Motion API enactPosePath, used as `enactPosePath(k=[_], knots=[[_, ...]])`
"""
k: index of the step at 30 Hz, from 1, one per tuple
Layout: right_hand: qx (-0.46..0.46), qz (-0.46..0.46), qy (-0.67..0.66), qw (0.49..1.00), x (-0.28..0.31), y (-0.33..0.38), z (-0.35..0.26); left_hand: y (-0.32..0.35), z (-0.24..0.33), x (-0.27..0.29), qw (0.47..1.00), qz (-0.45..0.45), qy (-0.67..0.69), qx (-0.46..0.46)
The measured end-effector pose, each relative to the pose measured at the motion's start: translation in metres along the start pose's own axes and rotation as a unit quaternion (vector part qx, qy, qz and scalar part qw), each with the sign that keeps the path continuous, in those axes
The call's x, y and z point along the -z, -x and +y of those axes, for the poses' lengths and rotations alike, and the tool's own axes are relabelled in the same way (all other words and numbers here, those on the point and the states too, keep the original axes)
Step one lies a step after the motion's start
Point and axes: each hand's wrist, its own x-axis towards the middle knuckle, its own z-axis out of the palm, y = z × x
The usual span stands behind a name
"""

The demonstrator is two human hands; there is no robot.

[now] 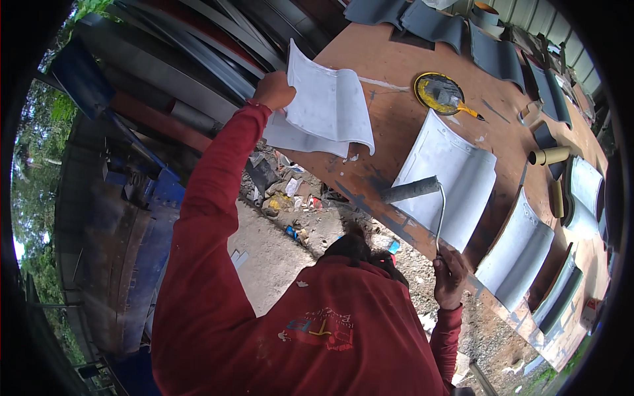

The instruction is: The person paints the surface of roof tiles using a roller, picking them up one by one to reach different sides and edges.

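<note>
My left hand [275,91] is closed on the left edge of a wavy, light grey roof tile [328,99] at the table's near left side. A second pale tile [307,141] shows partly beneath it. My right hand [450,277] grips the handle of a paint roller [415,189]. The roller's dark grey sleeve lies over the lower left edge of another pale wavy tile [456,178] on the table; whether it touches cannot be told. Beyond that tile lies a round yellow-rimmed lid [437,91] smeared with grey paint, with a yellow-handled brush [467,109] on it.
More pale tiles [517,254] lie along the right of the brown wooden table [389,59], with dark grey tiles [492,56] along its far side. A cardboard tube [549,156] rests at the right. Metal profiles [191,39] are stacked at far left; rubble [290,191] covers the ground.
</note>
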Motion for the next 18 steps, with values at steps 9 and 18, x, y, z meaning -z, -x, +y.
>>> enactPosePath(k=[9,18], knots=[[0.005,-0.006,-0.017,1.000,-0.096,-0.085,-0.048,-0.079,0.106,0.011,0.959,0.131,-0.026,-0.251],[-0.144,0.117,-0.157,0.970,-0.179,-0.158,-0.068,-0.209,0.115,0.049,0.959,-0.110,0.184,-0.186]])
